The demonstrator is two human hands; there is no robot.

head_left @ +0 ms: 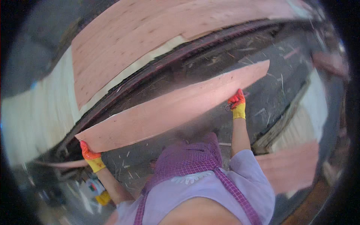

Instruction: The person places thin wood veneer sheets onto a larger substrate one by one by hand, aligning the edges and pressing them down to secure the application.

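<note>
Both grips, L hand [90, 155] & R hand [237, 102], pinch veneer sheet [168, 108] ends.

One thin pinkish veneer sheet [168, 108] is held up by two gloved hands, the left hand [91, 156] and the right hand [237, 104]. Two veneer stacks lie about: a large stack [157, 33] and a smaller stack [292, 165].

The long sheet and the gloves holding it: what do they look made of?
The sheet looks like thin, unfinished pinkish wood veneer: faint grain, knot specks, slight bowing. The gloves on the left hand and right hand look yellow knit fabric, red-orange coated, likely rubber.
</note>
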